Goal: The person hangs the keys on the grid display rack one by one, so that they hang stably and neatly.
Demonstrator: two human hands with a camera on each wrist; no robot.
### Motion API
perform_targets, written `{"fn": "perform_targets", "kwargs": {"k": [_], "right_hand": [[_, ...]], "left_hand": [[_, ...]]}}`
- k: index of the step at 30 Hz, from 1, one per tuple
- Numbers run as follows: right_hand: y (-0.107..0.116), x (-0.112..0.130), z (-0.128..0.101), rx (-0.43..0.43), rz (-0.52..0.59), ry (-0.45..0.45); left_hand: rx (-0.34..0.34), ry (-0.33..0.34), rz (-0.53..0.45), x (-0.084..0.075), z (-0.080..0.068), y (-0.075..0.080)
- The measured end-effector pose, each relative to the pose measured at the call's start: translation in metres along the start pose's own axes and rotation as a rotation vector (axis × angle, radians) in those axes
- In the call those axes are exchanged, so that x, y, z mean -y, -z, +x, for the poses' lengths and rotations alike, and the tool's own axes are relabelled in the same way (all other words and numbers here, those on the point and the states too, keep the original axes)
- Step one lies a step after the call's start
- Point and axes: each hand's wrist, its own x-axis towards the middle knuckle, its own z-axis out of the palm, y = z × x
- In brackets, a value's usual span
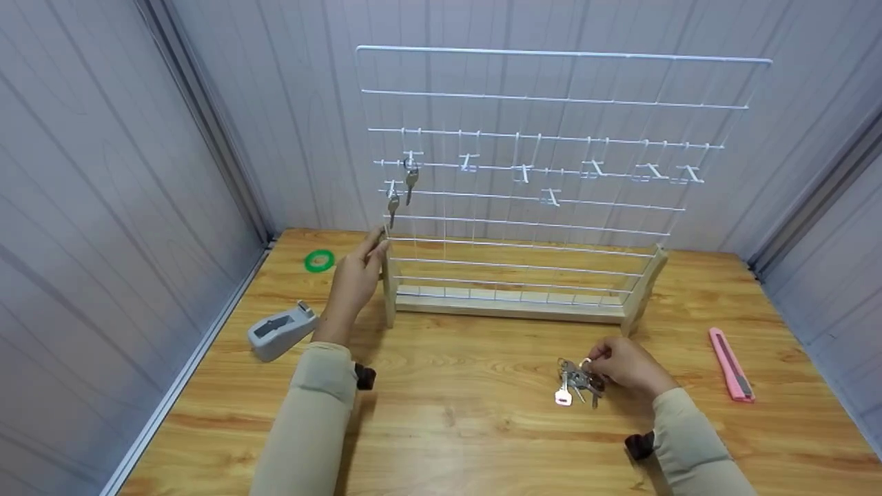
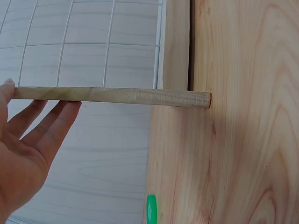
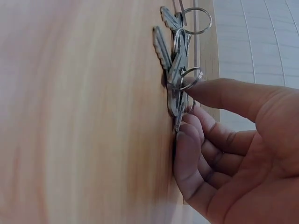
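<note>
- Left hand (image 1: 355, 279): raised at the left end of the wire grid rack (image 1: 544, 179), fingers straight and relaxed; the left wrist view shows the fingers (image 2: 44, 119) lying along the rack's wooden side post (image 2: 112, 95), with nothing gripped.
- Right hand (image 1: 627, 365): low on the table (image 1: 468, 420), right of centre and near the front edge; thumb and curled fingers (image 3: 196, 140) pinch a bunch of keys (image 1: 579, 384) that rests on the table surface.
- Bunch of keys, right wrist view (image 3: 175, 70): several metal keys on split rings, one ring touching the thumb tip.
- Wire grid rack: white, upright in a wooden base (image 1: 513, 310) at the far middle of the table; small white hooks along its middle rows.
- Two hanging keys (image 1: 403, 189): on hooks at the rack's left side, just above the left hand.
- Tape dispenser (image 1: 281, 331): grey, left of the left forearm.
- Green tape roll (image 1: 319, 260): far left on the table.
- Pink utility knife (image 1: 732, 364): right side of the table, well apart from the keys.
</note>
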Motion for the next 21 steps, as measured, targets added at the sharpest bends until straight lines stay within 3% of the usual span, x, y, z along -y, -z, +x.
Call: {"fn": "perform_targets", "kwargs": {"k": [21], "right_hand": [[-0.0024,-0.0058,0.0075,-0.04,0.131,-0.06]], "left_hand": [[0.022,0.021,-0.043,0.0003,0.0006,0.0002]]}}
